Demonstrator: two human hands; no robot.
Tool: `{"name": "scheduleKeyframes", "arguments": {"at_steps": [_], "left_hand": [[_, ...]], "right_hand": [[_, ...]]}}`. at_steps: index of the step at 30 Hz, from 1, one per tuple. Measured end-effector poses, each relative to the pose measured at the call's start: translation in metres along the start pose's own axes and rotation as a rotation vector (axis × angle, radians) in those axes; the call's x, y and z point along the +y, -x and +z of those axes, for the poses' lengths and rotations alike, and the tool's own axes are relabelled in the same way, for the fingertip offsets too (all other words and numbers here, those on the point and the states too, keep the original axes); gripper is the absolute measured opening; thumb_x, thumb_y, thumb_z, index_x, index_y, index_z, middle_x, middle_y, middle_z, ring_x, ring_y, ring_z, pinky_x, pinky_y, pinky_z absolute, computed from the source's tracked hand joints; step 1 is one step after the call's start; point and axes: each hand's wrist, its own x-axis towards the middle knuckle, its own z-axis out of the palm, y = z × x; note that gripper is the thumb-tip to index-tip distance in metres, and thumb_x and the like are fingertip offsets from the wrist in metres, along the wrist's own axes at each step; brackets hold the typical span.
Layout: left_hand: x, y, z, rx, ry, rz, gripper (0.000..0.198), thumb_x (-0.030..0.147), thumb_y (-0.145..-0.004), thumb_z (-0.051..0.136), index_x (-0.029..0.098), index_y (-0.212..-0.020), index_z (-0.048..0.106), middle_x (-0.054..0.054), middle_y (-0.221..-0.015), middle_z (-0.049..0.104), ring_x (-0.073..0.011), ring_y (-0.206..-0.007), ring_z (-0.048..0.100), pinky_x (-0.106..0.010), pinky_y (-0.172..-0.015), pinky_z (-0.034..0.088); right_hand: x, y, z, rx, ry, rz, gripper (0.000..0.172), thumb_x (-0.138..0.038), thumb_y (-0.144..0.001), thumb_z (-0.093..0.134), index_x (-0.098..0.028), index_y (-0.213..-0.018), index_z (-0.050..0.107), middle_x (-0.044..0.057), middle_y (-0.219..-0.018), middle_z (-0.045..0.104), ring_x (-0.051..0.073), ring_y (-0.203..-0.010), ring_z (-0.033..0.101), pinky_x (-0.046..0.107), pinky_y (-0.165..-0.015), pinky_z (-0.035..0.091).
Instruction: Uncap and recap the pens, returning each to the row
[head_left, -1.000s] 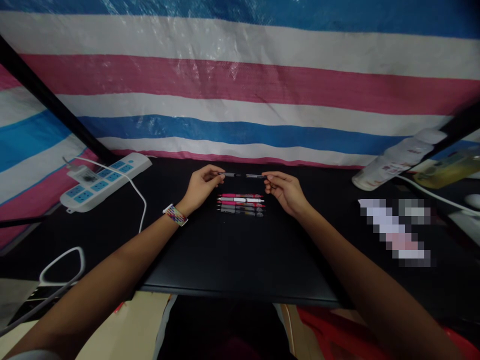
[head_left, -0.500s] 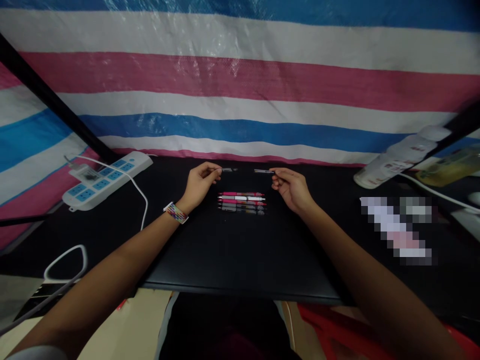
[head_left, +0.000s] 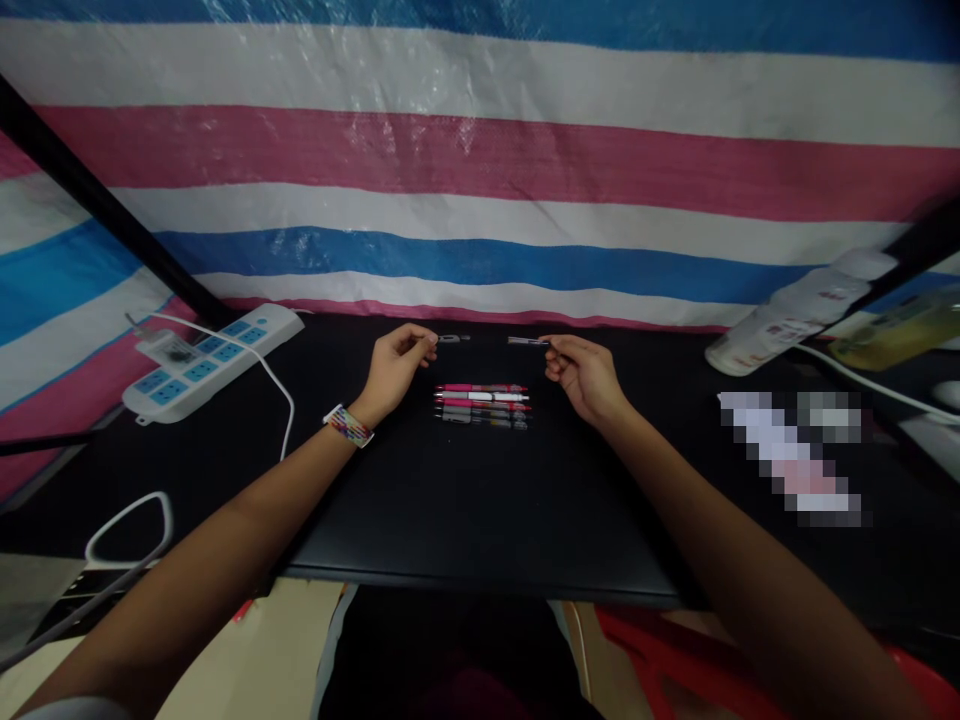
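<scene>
My left hand (head_left: pixel 397 368) is closed, its thumb and fingertips pinching the left end of a short dark-and-grey pen part (head_left: pixel 453 339). Opposite it, my right hand (head_left: pixel 585 375) pinches a slim, partly clear pen part (head_left: pixel 528 341), pointing left. A gap separates the two parts, which are roughly in line above the far side of the table. Just nearer to me lies a row of several pens (head_left: pixel 482 397), side by side: pink ones, a white one and dark ones. Which ends of the pen the held parts are cannot be made out.
A white power strip (head_left: pixel 217 365) with a plugged-in charger and cable lies left on the black table (head_left: pixel 480 500). At the right are a white bottle (head_left: pixel 795 315), a bottle of yellowish liquid (head_left: pixel 900 330) and a pixelated item (head_left: pixel 787 455). A striped sheet (head_left: pixel 480 150) hangs behind.
My left hand has shifted slightly left with its pen part, widening the gap a little. My right hand has hardly moved. The row of pens lies as before.
</scene>
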Motion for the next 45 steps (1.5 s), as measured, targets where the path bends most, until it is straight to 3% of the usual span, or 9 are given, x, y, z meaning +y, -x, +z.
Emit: {"name": "scheduleKeyframes", "arguments": {"at_steps": [37, 41, 45], "left_hand": [[0.001, -0.001, -0.001, 0.008, -0.005, -0.002, 0.016, 0.033, -0.089, 0.079, 0.019, -0.082, 0.076, -0.004, -0.076, 0.073, -0.0143, -0.07, 0.068, -0.024, -0.06, 0.054], [0.003, 0.001, 0.002, -0.031, -0.028, -0.011, 0.016, 0.034, -0.091, 0.078, 0.02, -0.083, 0.076, -0.004, -0.076, 0.073, -0.0134, -0.067, 0.066, -0.025, -0.062, 0.054], [0.008, 0.008, 0.006, -0.174, -0.118, 0.013, 0.03, 0.044, -0.099, 0.073, 0.02, -0.081, 0.073, -0.002, -0.071, 0.069, -0.013, -0.064, 0.063, -0.025, -0.061, 0.051]], "right_hand": [[0.0, 0.001, 0.0, 0.03, -0.005, 0.01, 0.011, -0.022, -0.078, 0.08, -0.016, -0.087, 0.084, 0.003, -0.071, 0.064, 0.013, -0.063, 0.053, 0.029, -0.057, 0.044], [0.002, 0.004, 0.003, -0.027, 0.01, 0.006, 0.013, -0.025, -0.078, 0.083, -0.017, -0.088, 0.086, 0.004, -0.072, 0.066, 0.013, -0.064, 0.055, 0.03, -0.058, 0.045], [0.003, 0.013, 0.011, -0.17, 0.046, 0.016, 0.022, -0.03, -0.076, 0.091, -0.02, -0.096, 0.088, 0.005, -0.08, 0.073, 0.015, -0.07, 0.06, 0.034, -0.065, 0.053]]}}
